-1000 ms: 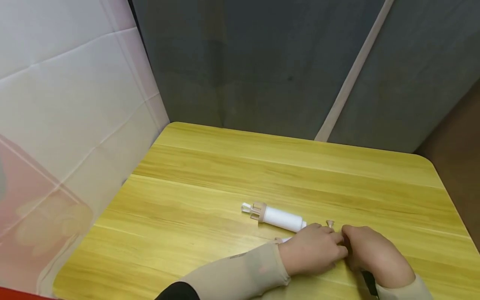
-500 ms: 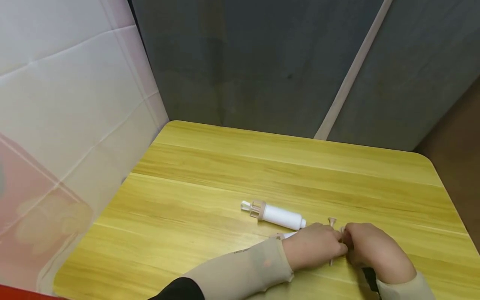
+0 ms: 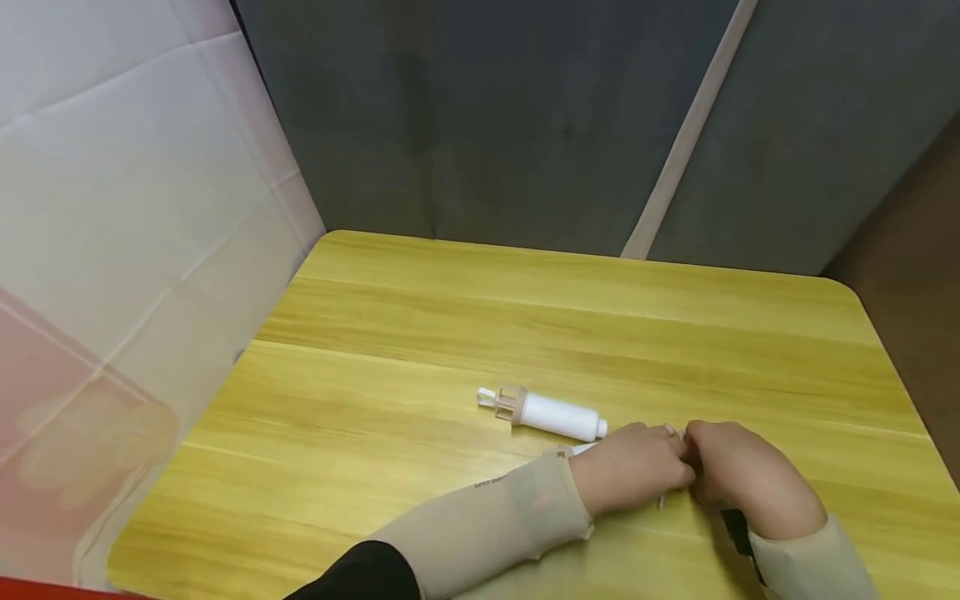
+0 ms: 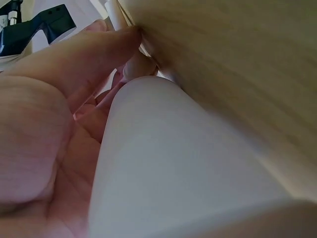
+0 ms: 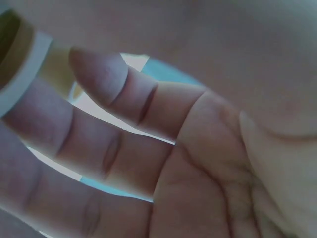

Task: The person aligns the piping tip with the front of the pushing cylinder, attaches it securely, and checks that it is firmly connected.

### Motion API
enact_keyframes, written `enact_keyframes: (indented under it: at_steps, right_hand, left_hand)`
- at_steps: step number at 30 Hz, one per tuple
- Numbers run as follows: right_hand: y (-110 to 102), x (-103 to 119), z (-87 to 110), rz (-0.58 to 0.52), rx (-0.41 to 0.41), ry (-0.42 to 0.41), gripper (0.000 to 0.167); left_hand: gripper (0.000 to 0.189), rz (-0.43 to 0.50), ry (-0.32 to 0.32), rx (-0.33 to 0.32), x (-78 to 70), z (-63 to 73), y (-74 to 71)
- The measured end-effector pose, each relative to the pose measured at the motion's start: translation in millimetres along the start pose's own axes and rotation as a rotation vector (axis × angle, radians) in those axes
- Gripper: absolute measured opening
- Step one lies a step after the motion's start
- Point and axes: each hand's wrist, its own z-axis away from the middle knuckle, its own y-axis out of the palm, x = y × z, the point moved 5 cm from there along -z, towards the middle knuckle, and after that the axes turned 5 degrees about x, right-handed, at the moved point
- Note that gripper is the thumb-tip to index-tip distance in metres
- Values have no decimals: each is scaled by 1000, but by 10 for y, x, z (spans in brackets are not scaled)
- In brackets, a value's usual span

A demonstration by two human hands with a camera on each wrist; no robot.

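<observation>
In the head view, my left hand [image 3: 637, 468] and right hand [image 3: 753, 479] meet at the fingertips, close over the table. My left fingers pinch a thin beige peg [image 3: 661, 502], whose lower end sticks out below them. A large white cylinder [image 4: 168, 163] lies along the left palm in the left wrist view; in the head view the wrist mostly hides it [image 3: 583, 448]. My right fingers curl round a small pale piece, largely hidden; the right wrist view shows a white curved rim [image 5: 29, 74] against the fingertips.
A second white cylinder [image 3: 558, 417] with a beige collar and a white clip-like end lies left of the hands. The wood-grain table [image 3: 360, 392] ends at a grey curtain [image 3: 480, 125] behind and a pale printed cloth [image 3: 135, 192] at the left.
The peg's flared head, which stood up between the hands, is now mostly covered by the fingers. Both hands stay together; the whole head view shifts slightly upward.
</observation>
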Motion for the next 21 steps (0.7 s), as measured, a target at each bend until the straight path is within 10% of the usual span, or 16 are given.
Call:
enact_keyframes:
  at_steps: [21]
  right_hand:
    - [8,-7,-12,-11,-24,-13,33]
  left_hand:
    - [15,-18,-19,5,26,-32,10]
